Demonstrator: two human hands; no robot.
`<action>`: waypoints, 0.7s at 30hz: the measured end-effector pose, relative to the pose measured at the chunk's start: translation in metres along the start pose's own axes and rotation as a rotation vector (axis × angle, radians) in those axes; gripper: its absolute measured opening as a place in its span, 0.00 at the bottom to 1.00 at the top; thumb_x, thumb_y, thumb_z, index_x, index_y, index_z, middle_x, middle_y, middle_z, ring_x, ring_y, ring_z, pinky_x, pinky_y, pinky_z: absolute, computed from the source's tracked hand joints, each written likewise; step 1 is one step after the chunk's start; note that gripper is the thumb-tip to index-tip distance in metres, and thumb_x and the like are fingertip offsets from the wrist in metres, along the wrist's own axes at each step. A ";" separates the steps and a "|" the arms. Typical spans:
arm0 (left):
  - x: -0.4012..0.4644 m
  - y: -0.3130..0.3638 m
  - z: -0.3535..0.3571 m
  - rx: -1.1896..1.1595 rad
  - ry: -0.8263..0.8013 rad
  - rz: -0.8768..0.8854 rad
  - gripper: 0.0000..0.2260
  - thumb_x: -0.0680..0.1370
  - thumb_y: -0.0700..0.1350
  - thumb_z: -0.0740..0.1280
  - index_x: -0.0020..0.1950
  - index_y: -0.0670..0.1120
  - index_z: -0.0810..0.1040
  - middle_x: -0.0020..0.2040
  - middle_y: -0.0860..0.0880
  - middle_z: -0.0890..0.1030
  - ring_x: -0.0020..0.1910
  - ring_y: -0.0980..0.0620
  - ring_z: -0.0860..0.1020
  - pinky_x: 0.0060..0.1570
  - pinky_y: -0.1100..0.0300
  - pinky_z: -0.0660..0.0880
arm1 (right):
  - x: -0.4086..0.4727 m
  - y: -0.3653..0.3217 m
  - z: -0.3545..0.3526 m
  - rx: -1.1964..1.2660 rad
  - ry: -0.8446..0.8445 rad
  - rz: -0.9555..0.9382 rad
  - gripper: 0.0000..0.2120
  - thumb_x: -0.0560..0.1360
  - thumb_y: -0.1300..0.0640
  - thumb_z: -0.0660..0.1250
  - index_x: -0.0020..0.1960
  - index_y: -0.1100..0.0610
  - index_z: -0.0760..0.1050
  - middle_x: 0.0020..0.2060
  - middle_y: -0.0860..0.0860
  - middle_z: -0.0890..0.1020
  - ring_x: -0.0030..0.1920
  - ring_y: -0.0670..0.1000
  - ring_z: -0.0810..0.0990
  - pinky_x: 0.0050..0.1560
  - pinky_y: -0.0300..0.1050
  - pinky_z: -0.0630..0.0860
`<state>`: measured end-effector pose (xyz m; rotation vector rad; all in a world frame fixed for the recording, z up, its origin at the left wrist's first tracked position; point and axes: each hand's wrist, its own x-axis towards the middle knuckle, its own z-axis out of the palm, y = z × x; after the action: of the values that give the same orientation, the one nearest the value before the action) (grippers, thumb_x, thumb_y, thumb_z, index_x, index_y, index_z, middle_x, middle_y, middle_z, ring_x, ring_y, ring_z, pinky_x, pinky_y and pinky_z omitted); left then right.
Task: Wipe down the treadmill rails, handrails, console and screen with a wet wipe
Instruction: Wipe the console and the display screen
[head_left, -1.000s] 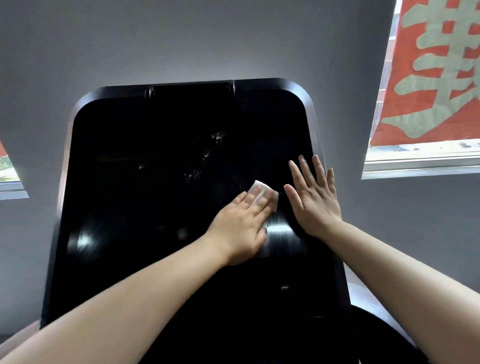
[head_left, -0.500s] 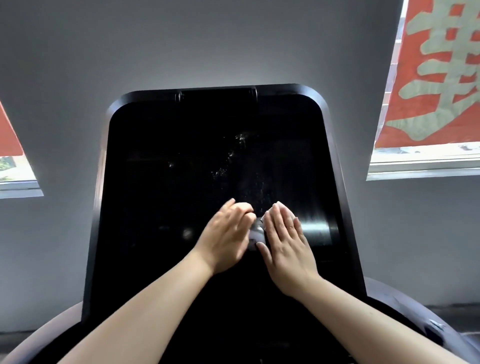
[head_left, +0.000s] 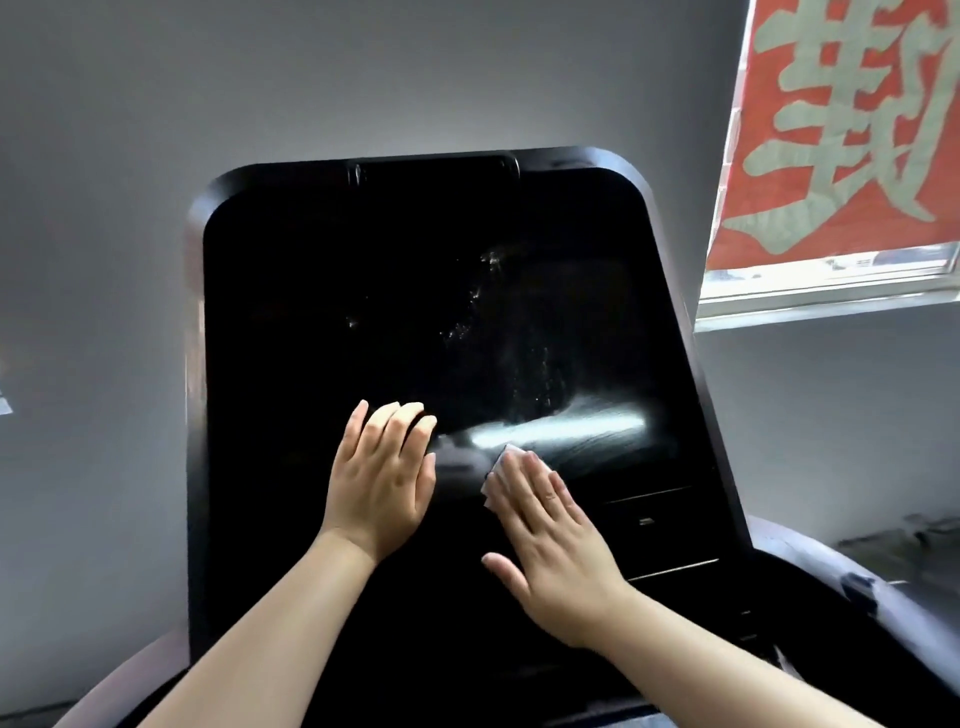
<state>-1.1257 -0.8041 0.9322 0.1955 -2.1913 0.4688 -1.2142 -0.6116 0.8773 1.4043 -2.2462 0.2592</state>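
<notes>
— Where is the wet wipe (head_left: 497, 472) now?
— Low on the screen (head_left: 415, 312), pressed flat under the straight fingers of the right hand (head_left: 550, 540); nothing is gripped. The left hand (head_left: 382, 480) is laid open beside it.
— Which step is judged under way?
— The screen wipe. Next, the speckled upper glass should be covered.

Most of the wipe (head_left: 497, 473) lies hidden under the fingers (head_left: 524, 480) of the right hand (head_left: 553, 553), with only a pale corner showing beyond the fingertips. The left hand (head_left: 379, 483) covers the part of the screen (head_left: 322, 322) beneath it, and whether its palm touches the glass cannot be told. Right of the screen, the red banner (head_left: 831, 130) is cut off by the picture's edge, its character incomplete. Both forearms run off the bottom edge.
</notes>
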 end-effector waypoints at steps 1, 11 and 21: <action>-0.001 0.000 0.001 0.004 0.001 0.001 0.17 0.76 0.47 0.56 0.60 0.42 0.74 0.58 0.43 0.78 0.60 0.45 0.71 0.70 0.48 0.55 | -0.001 0.011 -0.005 -0.044 -0.026 -0.030 0.32 0.81 0.40 0.40 0.76 0.58 0.56 0.75 0.57 0.58 0.75 0.55 0.53 0.71 0.51 0.53; -0.005 0.000 0.004 -0.007 0.044 -0.013 0.16 0.76 0.47 0.56 0.61 0.43 0.72 0.59 0.44 0.78 0.59 0.44 0.71 0.68 0.45 0.60 | 0.064 0.033 -0.034 0.049 0.032 0.287 0.35 0.78 0.36 0.37 0.76 0.57 0.36 0.74 0.56 0.34 0.73 0.53 0.29 0.72 0.45 0.30; -0.005 0.002 0.003 -0.005 0.025 -0.034 0.17 0.76 0.47 0.54 0.60 0.43 0.74 0.60 0.45 0.77 0.60 0.45 0.72 0.65 0.46 0.63 | 0.094 0.101 -0.070 0.000 -0.044 0.391 0.33 0.80 0.39 0.41 0.76 0.56 0.35 0.75 0.53 0.35 0.75 0.49 0.35 0.73 0.44 0.35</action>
<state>-1.1254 -0.8029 0.9265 0.2232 -2.1612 0.4449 -1.3172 -0.6124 0.9924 0.9671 -2.5450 0.3579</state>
